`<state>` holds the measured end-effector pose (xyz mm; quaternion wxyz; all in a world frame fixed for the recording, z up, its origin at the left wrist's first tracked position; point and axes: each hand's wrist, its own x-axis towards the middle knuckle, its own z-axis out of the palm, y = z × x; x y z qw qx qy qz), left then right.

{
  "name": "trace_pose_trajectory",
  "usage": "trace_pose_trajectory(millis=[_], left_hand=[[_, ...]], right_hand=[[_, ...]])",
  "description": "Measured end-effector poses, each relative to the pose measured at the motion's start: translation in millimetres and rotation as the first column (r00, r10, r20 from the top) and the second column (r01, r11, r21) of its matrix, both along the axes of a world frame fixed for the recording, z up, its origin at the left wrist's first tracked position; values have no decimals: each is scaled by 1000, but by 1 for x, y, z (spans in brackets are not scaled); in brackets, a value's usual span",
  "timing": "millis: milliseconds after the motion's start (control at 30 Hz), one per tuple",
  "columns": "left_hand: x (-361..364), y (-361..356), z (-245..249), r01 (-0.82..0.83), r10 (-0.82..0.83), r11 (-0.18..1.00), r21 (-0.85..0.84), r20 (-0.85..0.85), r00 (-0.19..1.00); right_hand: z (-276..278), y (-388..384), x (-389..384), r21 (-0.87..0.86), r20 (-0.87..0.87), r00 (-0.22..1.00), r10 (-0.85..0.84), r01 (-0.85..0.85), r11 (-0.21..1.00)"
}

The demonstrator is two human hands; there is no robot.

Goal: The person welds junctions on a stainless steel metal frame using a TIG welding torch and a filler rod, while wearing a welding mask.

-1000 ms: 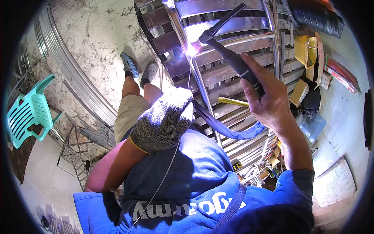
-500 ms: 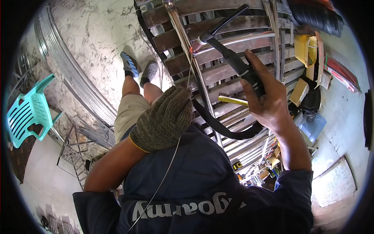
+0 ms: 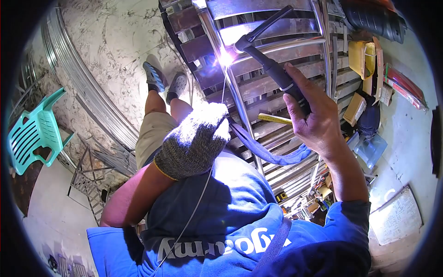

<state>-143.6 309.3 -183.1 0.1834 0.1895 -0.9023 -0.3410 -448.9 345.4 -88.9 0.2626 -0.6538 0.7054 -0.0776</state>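
My left hand (image 3: 194,141), in a grey knitted glove, is closed around a thin metal rod (image 3: 190,213). The rod's upper end reaches a bright arc (image 3: 225,59) at a joint of shiny metal tubes (image 3: 240,94). My right hand (image 3: 313,108) is bare and grips a black welding torch (image 3: 277,74), its fingers around the handle. The torch's pale nozzle (image 3: 241,45) is just right of the arc. A sleeved cable (image 3: 272,157) curves below the torch. A yellow stick (image 3: 275,119) lies beside the right hand.
Under the tubes is a slatted metal surface (image 3: 270,30). A turquoise plastic chair (image 3: 41,129) and long metal tubes (image 3: 87,78) are at left. At right are a yellow container (image 3: 361,59), boxes (image 3: 354,109) and a paper sheet (image 3: 397,216).
The faint red glow at the joint has become a bright white-violet arc, lighting the glove, shirt and tubes. My right hand and the torch have shifted slightly; my left hand is nearly unmoved.
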Motion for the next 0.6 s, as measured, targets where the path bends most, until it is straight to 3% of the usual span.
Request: trace_pose_trajectory(millis=[67, 133, 167, 233, 267, 333, 467, 533, 600], left_hand=[[10, 29, -39, -43, 58, 928, 369, -28, 998], [11, 29, -38, -63, 15, 639, 767, 70, 997], [11, 30, -38, -128, 13, 449, 884, 137, 990], [10, 42, -46, -75, 119, 595, 800, 4, 993], [9, 47, -49, -72, 187, 507, 859, -29, 982], [7, 49, -51, -78, 228, 536, 841, -55, 972], [9, 45, -60, -107, 124, 898, 426, -11, 992], [14, 56, -76, -44, 79, 808, 588, -34, 996], [23, 84, -109, 104, 75, 292, 951, -131, 989]], right_hand=[[-2, 0, 1, -49, 37, 999, -12, 14, 999], [-8, 0, 3, -177, 114, 993, -21, 41, 983], [-4, 1, 3, -107, 132, 990, -58, 73, 992], [-6, 2, 1, -147, 118, 993, -12, 29, 989], [-7, 2, 0, -167, 109, 994, 10, 9, 986], [-4, 2, 2, -132, 98, 995, 4, 9, 991], [-4, 2, 3, -115, 84, 996, 7, 3, 993], [-5, 2, 3, -142, 79, 997, 22, -11, 990], [-6, 1, 3, -156, 77, 997, 29, -17, 988]])
